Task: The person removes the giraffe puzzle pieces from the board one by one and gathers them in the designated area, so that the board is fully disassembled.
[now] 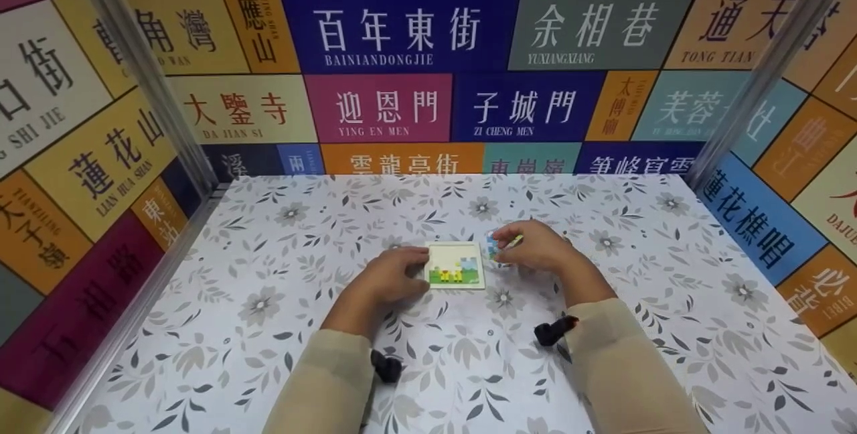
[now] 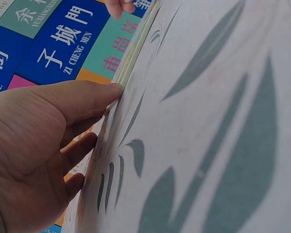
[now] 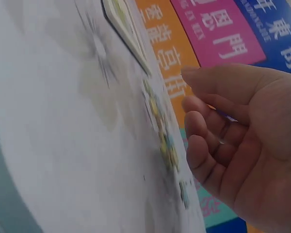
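A small square jigsaw puzzle board (image 1: 455,253) with a pale rim lies flat on the table. Its lower part carries a picture of green grass, yellow figures and some blue; the upper part is bare cream. My left hand (image 1: 392,276) holds the board's left edge; in the left wrist view the thumb (image 2: 99,94) touches that edge and the other fingers sit low by the table. Loose puzzle pieces (image 3: 160,124) lie right of the board. Over them hovers my right hand (image 1: 532,246), fingers loosely bent, nothing visible in its grasp; it partly hides the pieces in the head view.
A white tablecloth (image 1: 288,353) with grey flowers and leaves covers the table. Behind it stands a wall (image 1: 402,25) of coloured panels with Chinese lettering. Clear upright edges (image 1: 144,65) rise at both sides. Each sleeve carries a small black device (image 1: 387,367) near the wrist.
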Tool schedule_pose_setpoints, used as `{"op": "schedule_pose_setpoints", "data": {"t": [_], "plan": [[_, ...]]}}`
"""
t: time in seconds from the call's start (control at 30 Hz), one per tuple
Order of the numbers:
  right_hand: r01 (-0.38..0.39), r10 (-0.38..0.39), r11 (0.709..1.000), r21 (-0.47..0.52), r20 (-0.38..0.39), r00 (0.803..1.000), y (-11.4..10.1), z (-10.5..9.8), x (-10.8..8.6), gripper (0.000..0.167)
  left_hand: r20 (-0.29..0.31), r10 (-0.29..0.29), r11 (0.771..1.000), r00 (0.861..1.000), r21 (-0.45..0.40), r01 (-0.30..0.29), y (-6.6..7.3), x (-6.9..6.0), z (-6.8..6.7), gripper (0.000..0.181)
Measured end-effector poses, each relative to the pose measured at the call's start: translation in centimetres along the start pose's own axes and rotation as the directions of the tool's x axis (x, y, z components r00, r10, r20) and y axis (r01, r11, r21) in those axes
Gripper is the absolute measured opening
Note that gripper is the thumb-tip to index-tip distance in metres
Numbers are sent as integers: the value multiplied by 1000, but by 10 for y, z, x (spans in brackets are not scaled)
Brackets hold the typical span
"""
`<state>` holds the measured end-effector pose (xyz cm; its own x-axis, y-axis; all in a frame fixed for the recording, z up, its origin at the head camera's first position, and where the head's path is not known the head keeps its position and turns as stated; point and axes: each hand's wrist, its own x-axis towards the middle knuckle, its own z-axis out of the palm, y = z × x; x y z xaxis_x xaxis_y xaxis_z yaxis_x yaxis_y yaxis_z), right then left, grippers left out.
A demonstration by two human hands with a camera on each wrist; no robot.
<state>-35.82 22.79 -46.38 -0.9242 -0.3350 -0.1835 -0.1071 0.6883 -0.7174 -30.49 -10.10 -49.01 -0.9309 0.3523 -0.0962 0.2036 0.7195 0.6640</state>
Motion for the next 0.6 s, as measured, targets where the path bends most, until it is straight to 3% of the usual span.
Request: {"op": "schedule_pose_setpoints", "data": {"t": [0.13,0.3,0.47,0.6], "plan": [[31,-30,999,-26,43,999,-19,11,3,53,-2,-10,1000,1000,-4,10,0,-1,0,63],[34,-33,999,-31,41,999,-35,19,9,54,4,-10,1000,1000,-4,10,0,0,0,63],[64,-63,998,-22,46,997,-39,28,12,55,-4,44,998,999,50,-44,-1,3,1,63],[35,-34,999,-13,58,998,-40,35,12,54,-5,51,997,999,56,-50,-2,4,1,63]]}}
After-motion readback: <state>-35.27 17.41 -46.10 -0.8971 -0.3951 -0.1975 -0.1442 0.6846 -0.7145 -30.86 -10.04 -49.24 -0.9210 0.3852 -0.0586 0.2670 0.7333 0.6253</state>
